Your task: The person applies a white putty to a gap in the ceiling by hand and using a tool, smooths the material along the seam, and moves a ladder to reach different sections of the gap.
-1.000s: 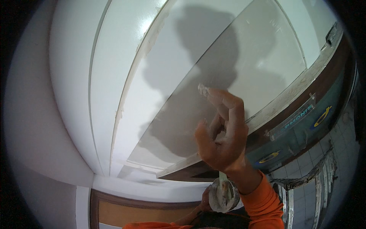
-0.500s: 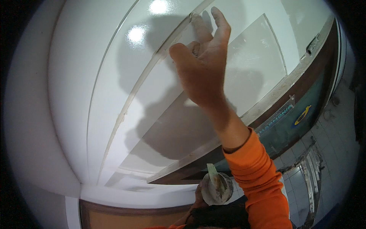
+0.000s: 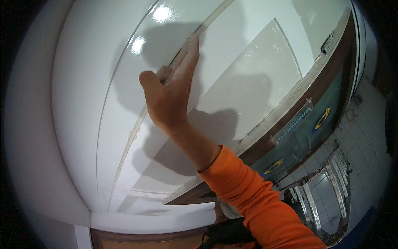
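Above me a white, glossy ceiling panel has a long beige-grey filled seam running across it. My right hand, in an orange sleeve, reaches up with its fingertips against this seam. Its longer fingers are stretched and lie close together, the thumb sticks out to the left, and nothing is held. Low in the view my left hand shows only in part, beside a pale round container. The right sleeve hides most of the container and whatever is in it.
A grey-white recessed panel lies right of the seam, bordered by a rough ledge. Beyond are a brown-framed glass front with signs, a metal ladder and a tiled floor. A brown door frame stands at lower left.
My right hand has moved left and down along the seam, its fingers now closer together. The sleeve has come across the container, which showed a flat greenish blade in it before.
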{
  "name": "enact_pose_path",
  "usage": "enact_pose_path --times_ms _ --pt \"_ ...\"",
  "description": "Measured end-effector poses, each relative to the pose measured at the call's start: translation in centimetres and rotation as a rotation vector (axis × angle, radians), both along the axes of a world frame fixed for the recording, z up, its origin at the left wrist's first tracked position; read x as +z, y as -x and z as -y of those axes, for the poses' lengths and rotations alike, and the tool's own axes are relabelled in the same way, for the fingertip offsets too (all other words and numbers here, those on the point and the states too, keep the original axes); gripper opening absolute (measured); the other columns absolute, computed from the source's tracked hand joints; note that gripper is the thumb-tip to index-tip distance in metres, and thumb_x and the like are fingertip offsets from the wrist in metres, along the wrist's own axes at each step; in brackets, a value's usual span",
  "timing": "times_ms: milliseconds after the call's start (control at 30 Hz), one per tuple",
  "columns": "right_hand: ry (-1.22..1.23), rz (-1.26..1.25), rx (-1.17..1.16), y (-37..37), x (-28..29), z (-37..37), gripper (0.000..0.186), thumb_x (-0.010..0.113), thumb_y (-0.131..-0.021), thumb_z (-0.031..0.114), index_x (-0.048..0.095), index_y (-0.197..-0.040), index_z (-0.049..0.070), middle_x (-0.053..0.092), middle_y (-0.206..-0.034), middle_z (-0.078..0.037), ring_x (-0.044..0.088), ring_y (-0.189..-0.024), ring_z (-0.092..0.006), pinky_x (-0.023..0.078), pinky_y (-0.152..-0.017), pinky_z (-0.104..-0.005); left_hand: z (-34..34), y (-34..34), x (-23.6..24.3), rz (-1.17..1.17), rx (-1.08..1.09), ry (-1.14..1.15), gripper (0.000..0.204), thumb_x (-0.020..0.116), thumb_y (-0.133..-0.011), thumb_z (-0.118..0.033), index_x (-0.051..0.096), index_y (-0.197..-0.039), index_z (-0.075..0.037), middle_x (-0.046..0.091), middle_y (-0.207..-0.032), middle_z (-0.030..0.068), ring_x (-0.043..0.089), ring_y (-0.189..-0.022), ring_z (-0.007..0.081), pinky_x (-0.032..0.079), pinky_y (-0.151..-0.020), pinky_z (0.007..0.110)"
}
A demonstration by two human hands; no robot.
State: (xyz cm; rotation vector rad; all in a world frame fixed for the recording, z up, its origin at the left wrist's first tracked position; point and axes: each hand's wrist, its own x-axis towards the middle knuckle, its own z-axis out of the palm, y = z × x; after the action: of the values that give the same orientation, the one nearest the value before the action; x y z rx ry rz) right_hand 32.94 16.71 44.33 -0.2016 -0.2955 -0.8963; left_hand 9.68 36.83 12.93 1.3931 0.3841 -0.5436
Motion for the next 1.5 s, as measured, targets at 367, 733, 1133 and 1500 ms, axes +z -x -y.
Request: enact_pose_path --times_ms 367,733,1133,1500 --pt "0.469 0.03 0.251 5.6 -6.2 -6.2 0.088 0.059 -0.079 -0.002 0.012 -0.153 -0.005 0.036 -0.145 -0.036 0.056 -0.071 -0.0141 0.049 -0.066 -0.0314 0.0 0.7 0.1 -0.143 0.077 0.132 0.061 0.042 -0.102 -0.046 0.037 -0.15 -0.01 0.048 -0.147 0.0162 0.049 -0.133 0.0352 0.04 -0.113 0.052" --pt "1.262 0.047 0.588 9.3 -24.1 1.2 0.048 0.064 -0.087 0.021 0.055 -0.13 0.002 0.073 -0.101 -0.022 0.068 -0.061 -0.0278 0.054 -0.067 -0.0392 2.3 2.1 -4.4 -0.261 0.2 0.148 0.059 0.043 -0.103 -0.044 0.038 -0.15 -0.009 0.049 -0.146 0.0155 0.05 -0.133 0.0339 0.04 -0.113 0.05" --pt "1.182 -0.1 0.811 9.6 -32.6 6.4 0.047 0.068 -0.089 0.022 0.058 -0.129 0.001 0.073 -0.108 -0.022 0.072 -0.065 -0.0203 0.055 -0.062 -0.0327 3.9 1.7 -7.6 -0.317 0.26 0.176 0.057 0.045 -0.103 -0.042 0.038 -0.149 -0.009 0.05 -0.145 0.0149 0.05 -0.132 0.0325 0.04 -0.113 0.048" --pt "1.18 -0.198 0.655 10.1 -29.7 9.5 0.043 0.07 -0.089 0.023 0.061 -0.126 0.003 0.074 -0.108 -0.019 0.07 -0.064 -0.0184 0.054 -0.061 -0.0313 4.8 0.5 -6.2 -0.327 0.224 0.232 0.055 0.046 -0.104 -0.039 0.038 -0.149 -0.008 0.051 -0.144 0.0142 0.051 -0.132 0.0312 0.04 -0.113 0.047"
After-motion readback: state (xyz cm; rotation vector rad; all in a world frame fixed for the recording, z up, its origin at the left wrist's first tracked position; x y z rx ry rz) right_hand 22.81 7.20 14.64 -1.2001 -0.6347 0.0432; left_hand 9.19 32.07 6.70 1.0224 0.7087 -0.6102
